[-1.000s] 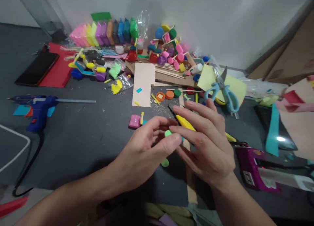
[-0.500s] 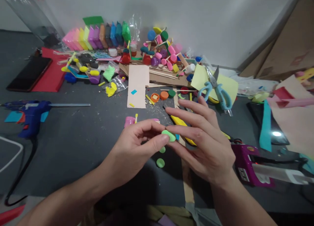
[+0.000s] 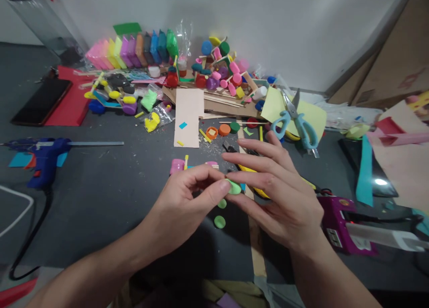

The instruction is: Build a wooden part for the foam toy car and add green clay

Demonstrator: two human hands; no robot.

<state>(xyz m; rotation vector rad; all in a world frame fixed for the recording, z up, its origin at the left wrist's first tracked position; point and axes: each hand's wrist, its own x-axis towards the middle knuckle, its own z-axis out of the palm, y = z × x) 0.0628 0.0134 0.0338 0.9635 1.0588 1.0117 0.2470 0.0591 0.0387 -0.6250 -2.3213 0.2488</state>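
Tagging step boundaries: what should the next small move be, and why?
Probably a light press on the green piece: the left hand grips it, the right hand's thumb and index finger are at its edges, and it looks oval from here, while the nearest green disc looks round.

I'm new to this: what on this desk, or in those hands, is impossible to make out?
All in the head view:
Far side of the green piece: hidden by its near face and the thumb of the left hand.
Part of the yellow cutter: behind the right hand.
Whether the pink pieces are joined: the left hand blocks much between them.
Red object: cut off by the left edge.
Cardboard print: too blurred.
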